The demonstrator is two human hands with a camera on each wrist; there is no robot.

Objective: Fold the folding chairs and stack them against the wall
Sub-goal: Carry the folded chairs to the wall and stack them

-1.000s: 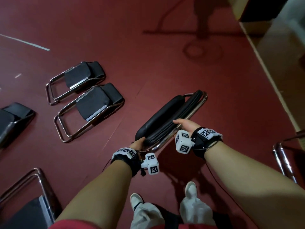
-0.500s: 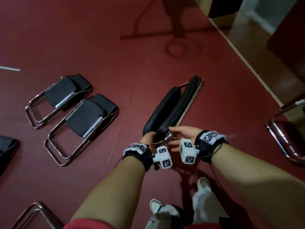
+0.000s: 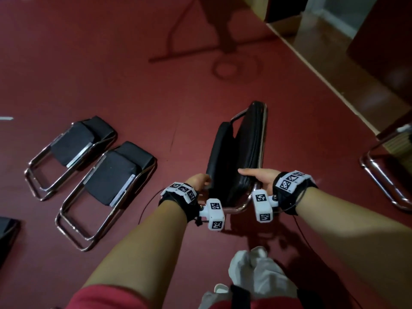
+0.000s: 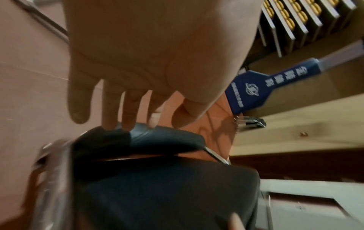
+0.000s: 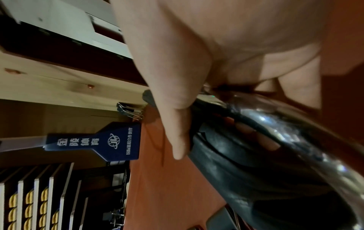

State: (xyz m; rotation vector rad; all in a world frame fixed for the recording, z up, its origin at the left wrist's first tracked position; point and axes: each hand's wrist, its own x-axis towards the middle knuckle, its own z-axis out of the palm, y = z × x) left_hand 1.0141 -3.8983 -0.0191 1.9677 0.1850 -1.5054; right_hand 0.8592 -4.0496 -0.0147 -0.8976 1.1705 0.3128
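I hold a folded chair (image 3: 245,152) with black pads and a chrome frame upright on edge above the red floor, pointing away from me. My right hand (image 3: 256,176) grips its near right side. In the right wrist view the thumb (image 5: 177,132) lies along the black pad (image 5: 236,171) and the fingers curl round the chrome tube (image 5: 295,132). My left hand (image 3: 197,181) is at the near left side. In the left wrist view its fingers (image 4: 128,109) are nearly straight, their tips touching the edge of the pad (image 4: 157,137).
Two folded chairs (image 3: 73,150) (image 3: 107,186) lie flat on the floor to the left, a third (image 3: 6,237) at the left edge. A chrome chair frame (image 3: 383,175) stands at the right. A pale floor border (image 3: 323,81) runs along the right. My feet (image 3: 256,264) are below.
The held chair has swung from pointing up and to the right to pointing straight ahead. My left hand has left the frame's end and now touches the pad.
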